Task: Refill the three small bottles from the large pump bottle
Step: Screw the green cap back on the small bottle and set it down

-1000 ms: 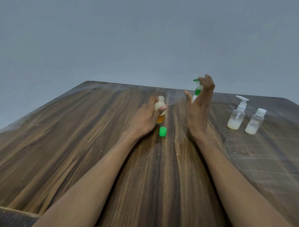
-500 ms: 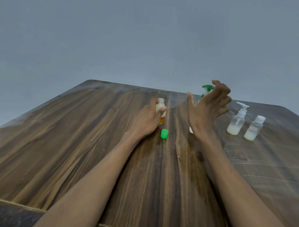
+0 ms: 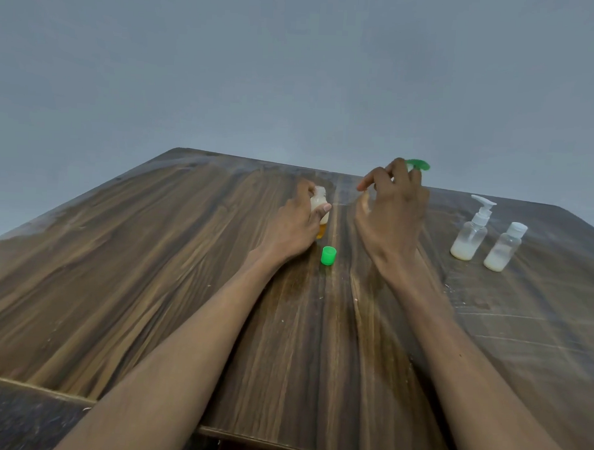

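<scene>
Right hand (image 3: 393, 215) has swung round since the earlier frame: palm faced left with fingers up, now its back faces the camera, fingers curled over the pump bottle (image 3: 417, 166), of which only the green pump head shows. Whether the fingers actually grip it, cannot tell; body is hidden.

Left hand (image 3: 297, 225) unchanged, wrapped round the small bottle (image 3: 320, 209), holding it upright on the table (image 3: 150, 269). Its neck is open; green cap (image 3: 328, 255) lies just beside the hand.

Progress, as judged: 1 bottle uncapped and ready, amber liquid low in it. Spray bottle (image 3: 472, 232) and capped bottle (image 3: 504, 247) stand well right, both closed, each about a third full. So 3 refills apparently remain.

Pump bottle stands upright, long axis vertical, nozzle pointing right, away from the open bottle.
</scene>
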